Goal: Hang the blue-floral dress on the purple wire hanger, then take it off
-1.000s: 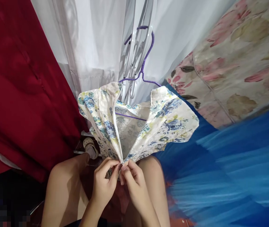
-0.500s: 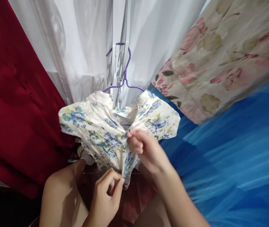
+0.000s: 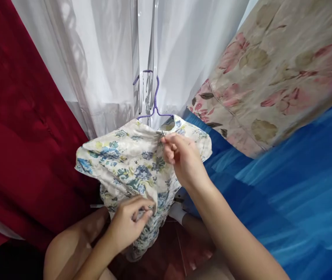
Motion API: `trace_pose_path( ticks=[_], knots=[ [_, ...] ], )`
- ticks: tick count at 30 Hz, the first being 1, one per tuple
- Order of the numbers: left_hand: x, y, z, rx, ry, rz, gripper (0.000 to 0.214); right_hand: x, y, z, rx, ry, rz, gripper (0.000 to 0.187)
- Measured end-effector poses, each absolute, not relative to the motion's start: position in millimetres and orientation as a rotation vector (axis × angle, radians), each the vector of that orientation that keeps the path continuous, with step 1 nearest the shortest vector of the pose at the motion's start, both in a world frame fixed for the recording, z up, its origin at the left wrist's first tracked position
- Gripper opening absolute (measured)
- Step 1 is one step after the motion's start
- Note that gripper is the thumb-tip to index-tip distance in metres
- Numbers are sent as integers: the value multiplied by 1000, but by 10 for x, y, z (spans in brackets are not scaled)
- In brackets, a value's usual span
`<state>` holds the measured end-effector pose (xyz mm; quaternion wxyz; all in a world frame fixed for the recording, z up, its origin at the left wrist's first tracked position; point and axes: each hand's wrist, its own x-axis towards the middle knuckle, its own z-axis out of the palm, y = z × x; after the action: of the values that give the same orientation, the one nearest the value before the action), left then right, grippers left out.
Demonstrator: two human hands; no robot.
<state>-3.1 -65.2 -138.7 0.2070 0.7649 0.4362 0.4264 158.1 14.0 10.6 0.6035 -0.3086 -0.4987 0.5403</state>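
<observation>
A small white dress with blue and yellow flowers [image 3: 125, 163] hangs on a purple wire hanger [image 3: 155, 102]. My right hand [image 3: 180, 157] is closed in a pinch on the zipper pull [image 3: 161, 133] at the top of the dress, near the neckline. My left hand [image 3: 129, 223] is closed on the dress fabric lower down, holding it taut at the bottom of the zipper. The zipper line looks closed between the two hands.
White sheer garments [image 3: 110, 62] hang behind the dress. A dark red garment [image 3: 17, 116] fills the left side. A pink floral fabric [image 3: 276, 74] and a blue tulle skirt [image 3: 285, 194] fill the right. My bare knees [image 3: 67, 249] show below.
My right hand has travelled up from the bottom of the zipper to the neckline, closing the open back of the dress. My left hand stayed low on the fabric.
</observation>
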Motion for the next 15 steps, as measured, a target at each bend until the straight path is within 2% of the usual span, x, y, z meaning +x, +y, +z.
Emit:
trace_pose_path(
  ticks=[3, 5, 6, 9, 15],
  knots=[
    [-119, -477, -872, 2041, 1206, 1592, 36, 1526, -29, 1, -733, -1225, 1103, 14],
    [-98, -351, -486, 2074, 1143, 1683, 46, 1509, -142, 29, -714, -1276, 1048, 16],
    [-73, -292, -316, 2166, 1153, 1659, 46, 1509, -187, 59, -702, -1304, 1026, 18],
    [27, -175, 14, 2423, 1206, 1597, 25, 1520, -242, 134, -715, -1364, 968, 22],
    [149, -195, 127, 2218, 1104, 1966, 15, 1470, -47, -103, -799, -1385, 905, 21]
  ],
)
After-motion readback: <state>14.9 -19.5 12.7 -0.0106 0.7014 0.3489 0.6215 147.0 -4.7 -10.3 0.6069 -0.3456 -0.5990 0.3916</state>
